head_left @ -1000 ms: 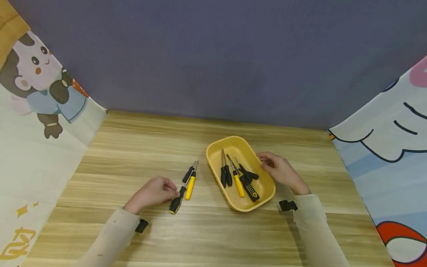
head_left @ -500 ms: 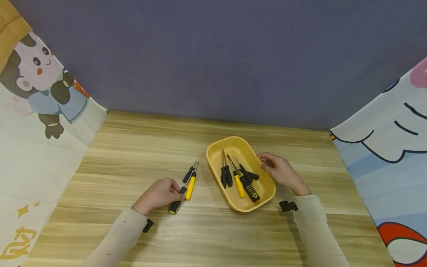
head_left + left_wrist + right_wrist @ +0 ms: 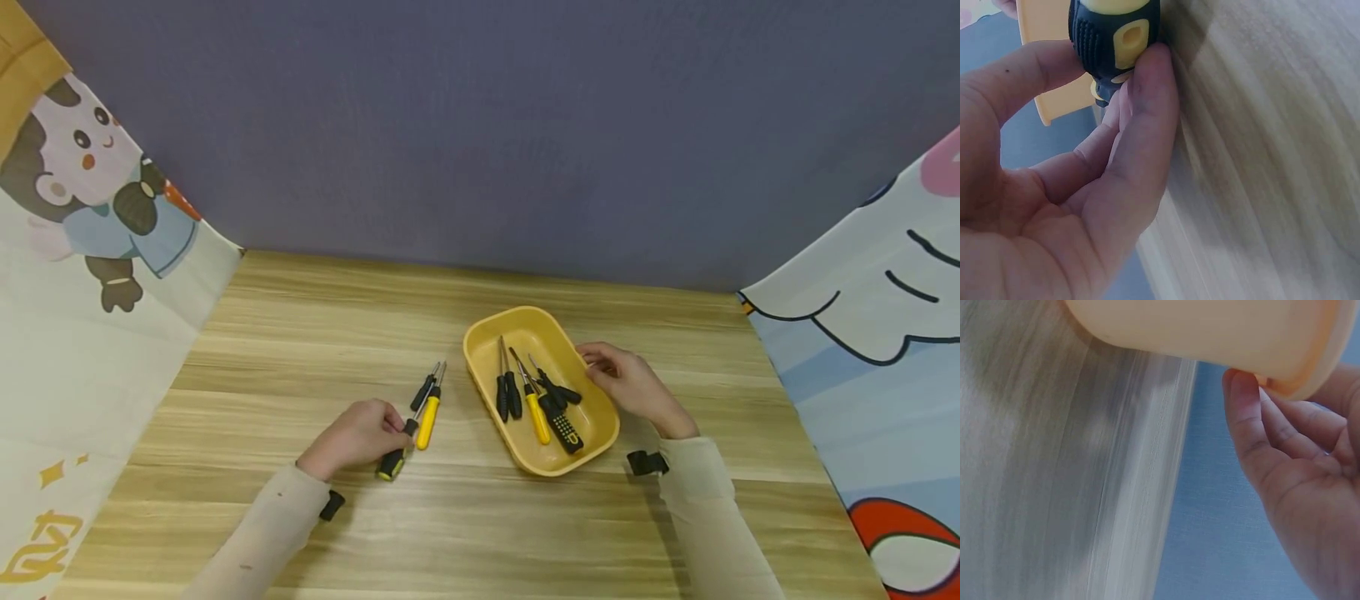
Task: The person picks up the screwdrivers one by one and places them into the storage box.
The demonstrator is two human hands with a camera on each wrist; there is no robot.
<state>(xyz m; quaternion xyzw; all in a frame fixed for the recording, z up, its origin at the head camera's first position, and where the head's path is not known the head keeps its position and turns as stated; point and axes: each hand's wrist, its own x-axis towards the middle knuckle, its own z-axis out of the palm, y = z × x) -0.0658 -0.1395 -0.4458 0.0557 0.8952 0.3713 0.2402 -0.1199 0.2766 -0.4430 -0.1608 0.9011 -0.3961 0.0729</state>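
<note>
Where the left grip (image 3: 358, 435) pinches it, the thick screwdriver (image 3: 392, 466) shows a ribbed black handle with yellow inlays, low at the desk (image 3: 480, 533); contact unclear. Slim yellow-handled tool (image 3: 429, 421) lies just beside. Beyond, right grip (image 3: 628, 383) holds the rim of a yellow bin (image 3: 600, 421).

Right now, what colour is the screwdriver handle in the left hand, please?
The handle is black and yellow, clearest in the left wrist view.

left sleeve (image 3: 262, 533), right sleeve (image 3: 708, 508): long, cream | left: two small marks (image 3: 246, 567) | left cuff unit (image 3: 332, 505), right cuff unit (image 3: 643, 463): black, blocky | left hand (image 3: 356, 435), right hand (image 3: 630, 383): bare
</note>
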